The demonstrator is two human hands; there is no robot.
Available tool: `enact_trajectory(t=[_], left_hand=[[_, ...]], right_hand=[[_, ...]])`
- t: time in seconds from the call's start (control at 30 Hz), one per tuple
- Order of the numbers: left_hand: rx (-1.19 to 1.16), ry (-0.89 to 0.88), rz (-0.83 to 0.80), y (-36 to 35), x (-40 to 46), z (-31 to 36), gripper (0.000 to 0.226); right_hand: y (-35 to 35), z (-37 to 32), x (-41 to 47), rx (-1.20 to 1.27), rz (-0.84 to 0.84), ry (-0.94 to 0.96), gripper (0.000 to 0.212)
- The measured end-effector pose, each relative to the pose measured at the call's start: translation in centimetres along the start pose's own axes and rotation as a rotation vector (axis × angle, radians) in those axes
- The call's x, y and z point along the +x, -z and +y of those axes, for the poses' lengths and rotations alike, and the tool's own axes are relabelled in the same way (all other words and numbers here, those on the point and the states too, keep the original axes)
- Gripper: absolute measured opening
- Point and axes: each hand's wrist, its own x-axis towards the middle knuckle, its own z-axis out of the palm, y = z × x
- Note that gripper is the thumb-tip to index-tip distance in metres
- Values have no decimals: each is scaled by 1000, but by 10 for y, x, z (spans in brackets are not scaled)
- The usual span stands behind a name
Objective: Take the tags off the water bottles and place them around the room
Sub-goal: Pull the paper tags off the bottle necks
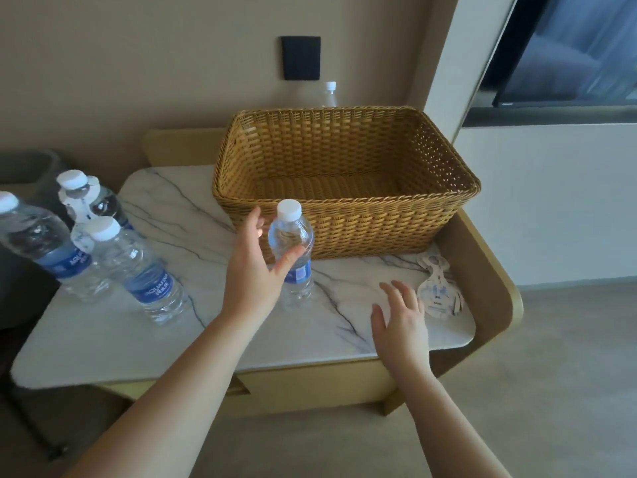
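On the marble tabletop (pixel 179 326), the untagged bottle (pixel 291 250) stands upright before the wicker basket (pixel 344 188); left hand (pixel 255 263) loosely cups it, fingers relaxed, thumb at its front, not clamped. Right hand (pixel 401 322) hovers released beside the removed tags (pixel 437 291). Risk: a nudge tips the bottle; tags lie near the edge and could slide off. Four tagged bottles (pixel 113 250) wait left; beige wall, window right

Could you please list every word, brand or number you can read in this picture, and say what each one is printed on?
"AQUAFINA": blue label of the near left bottle.
"AQUA...", partly hidden: blue label of the far left bottle.
Centre bottle by the left hand: label print too small to read.
Pile of tags near the right hand: print blurred, unreadable.
Neck tags on the left bottles: unreadable.
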Motion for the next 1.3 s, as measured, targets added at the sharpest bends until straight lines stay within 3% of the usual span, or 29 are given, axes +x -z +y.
enact_trajectory(t=[0.3, 0.63, 0.83, 0.97, 1.13, 1.3], left_hand=[[100, 5, 133, 109, -26, -25, 33], [48, 93, 290, 237, -19, -113, 7], [19, 47, 296, 300, 21, -163, 13], [23, -3, 272, 313, 49, -184, 39], [-42, 40, 66, 308, 77, -197, 71], [-76, 64, -6, 304, 89, -208, 58]], right_hand=[[-30, -137, -29, 245, -24, 365, 33], [-97, -271, -73, 345, -130, 487, 33], [-151, -348, -91, 438, -176, 361, 39], [-178, -389, -76, 466, -79, 245, 49], [-201, -417, -42, 426, -16, 13, 65], [-223, -424, -28, 456, -1, -121, 73]])
